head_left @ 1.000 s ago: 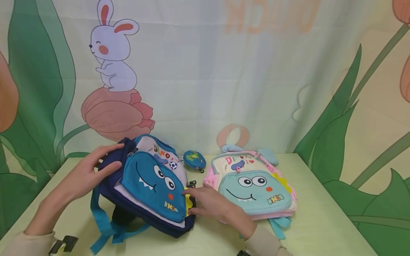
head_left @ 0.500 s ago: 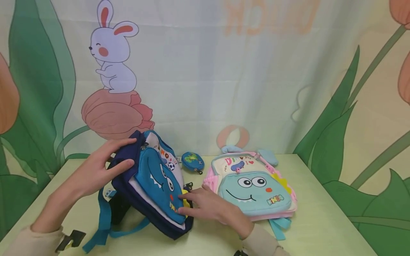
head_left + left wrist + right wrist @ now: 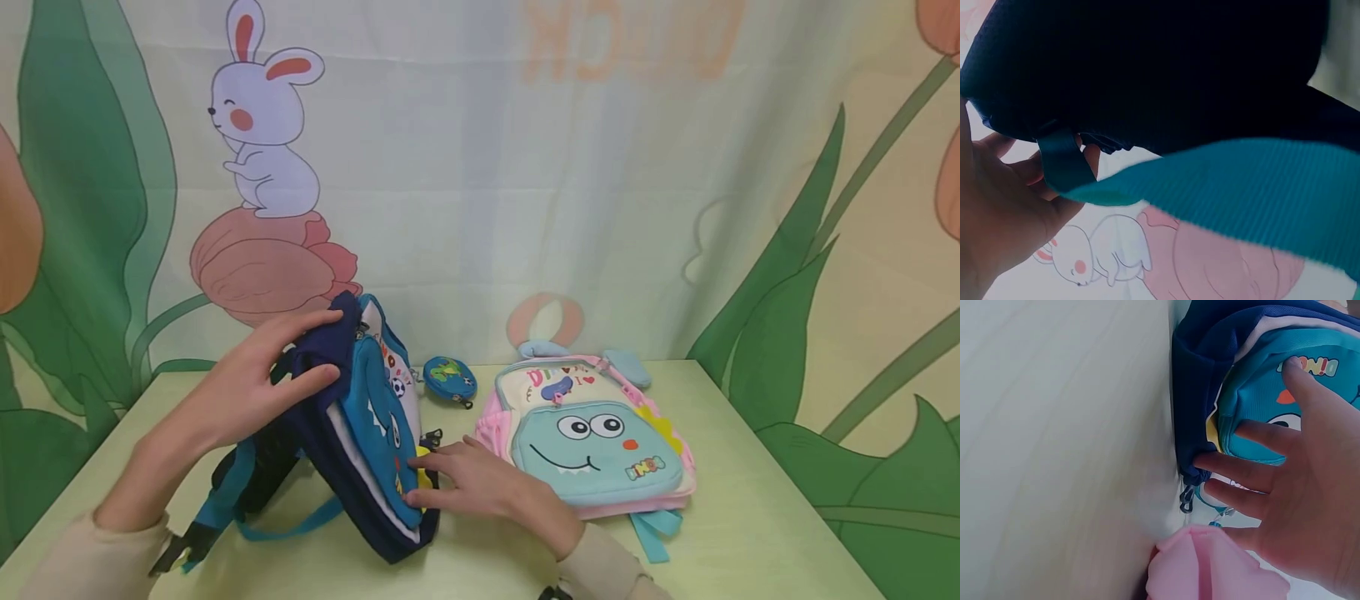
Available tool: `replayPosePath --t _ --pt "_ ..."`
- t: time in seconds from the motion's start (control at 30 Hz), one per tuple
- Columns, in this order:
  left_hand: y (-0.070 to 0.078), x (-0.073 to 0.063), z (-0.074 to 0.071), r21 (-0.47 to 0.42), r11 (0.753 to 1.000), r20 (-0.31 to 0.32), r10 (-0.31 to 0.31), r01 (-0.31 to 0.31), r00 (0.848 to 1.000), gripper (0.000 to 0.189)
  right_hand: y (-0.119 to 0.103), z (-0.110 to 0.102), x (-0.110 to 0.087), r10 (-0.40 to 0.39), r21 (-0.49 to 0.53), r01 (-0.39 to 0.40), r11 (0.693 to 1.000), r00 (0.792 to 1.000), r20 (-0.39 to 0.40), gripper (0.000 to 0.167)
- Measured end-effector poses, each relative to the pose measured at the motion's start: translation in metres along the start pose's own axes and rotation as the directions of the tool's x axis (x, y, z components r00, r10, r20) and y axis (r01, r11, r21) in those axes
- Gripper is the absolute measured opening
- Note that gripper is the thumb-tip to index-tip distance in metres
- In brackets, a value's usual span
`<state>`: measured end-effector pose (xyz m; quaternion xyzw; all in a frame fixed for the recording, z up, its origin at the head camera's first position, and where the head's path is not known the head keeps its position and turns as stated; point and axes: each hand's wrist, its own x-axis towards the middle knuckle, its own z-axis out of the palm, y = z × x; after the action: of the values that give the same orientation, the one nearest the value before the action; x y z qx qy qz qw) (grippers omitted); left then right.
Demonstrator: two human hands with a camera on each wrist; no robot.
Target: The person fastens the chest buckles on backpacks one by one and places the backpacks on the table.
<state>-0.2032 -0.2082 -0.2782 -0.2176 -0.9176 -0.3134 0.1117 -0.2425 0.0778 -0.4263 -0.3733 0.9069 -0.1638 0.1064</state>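
A navy and teal children's backpack with a dinosaur face stands tilted on the table, its front turned to the right. My left hand grips its upper left side, thumb toward the front and fingers going behind. In the left wrist view a teal strap crosses in front of those fingers. My right hand touches the lower right of the front pocket, by the yellow spikes. The right wrist view has its thumb on the pocket lettering and its fingers spread, quite straight.
A pink and mint dinosaur backpack lies face up just right of my right hand. Behind, a small round blue pouch rests near the printed curtain. The pale table runs up to that curtain.
The blue backpack has been tipped up and turned, so its front faces more to the right. My left hand has risen and moved right with it; the right hand has shifted slightly left.
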Motion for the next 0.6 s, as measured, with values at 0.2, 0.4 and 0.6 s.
replayPosePath --t 0.2,0.4,0.6 --pt "0.015 0.005 -0.001 0.076 0.997 0.004 -0.023 0.023 1.0 0.063 -0.004 0.001 0.004 -0.03 0.028 0.029 0.999 0.999 0.027 0.066" --pt "0.03 0.01 -0.001 0.141 0.989 0.005 -0.037 0.036 0.999 0.063 -0.01 0.004 0.01 -0.033 0.056 0.03 0.998 0.998 0.056 0.064" --pt "0.042 0.013 0.001 0.177 0.983 -0.002 -0.043 0.043 0.999 0.062 -0.016 0.009 0.017 -0.063 0.075 0.059 0.995 0.996 0.055 0.06"
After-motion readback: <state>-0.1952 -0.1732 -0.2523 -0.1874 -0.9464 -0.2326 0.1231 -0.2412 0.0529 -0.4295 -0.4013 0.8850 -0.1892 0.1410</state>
